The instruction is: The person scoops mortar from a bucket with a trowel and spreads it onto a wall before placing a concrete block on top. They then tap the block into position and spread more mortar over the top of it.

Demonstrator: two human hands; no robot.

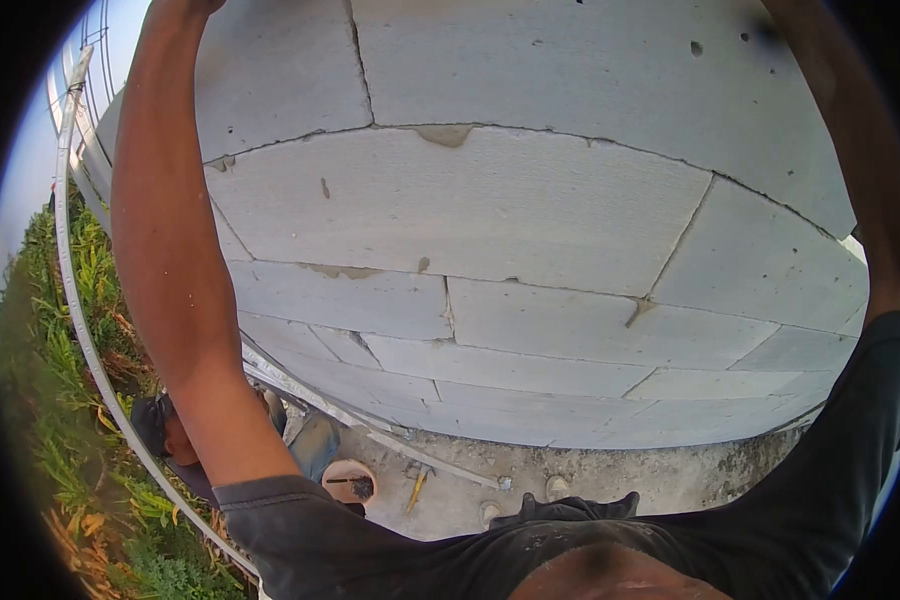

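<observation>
Both of my arms reach up along a wall of pale grey lightweight blocks (460, 205). Only the lower edge of my left hand (206, 5) shows at the top of the head view, by the upper left blocks; its fingers are cut off. My right forearm (850, 110) runs up past the right side of the wall, and the right hand lies beyond the frame. Whatever either hand touches is hidden. Mortar smears (443, 134) mark some joints between the blocks.
Below on the left, another person in a dark cap (153, 428) is partly covered by my arm. Near them are a round bucket (342, 472) and a yellow-handled tool (417, 490) on the concrete floor (670, 465). A long pale pole (88, 360) curves past green plants (40, 300).
</observation>
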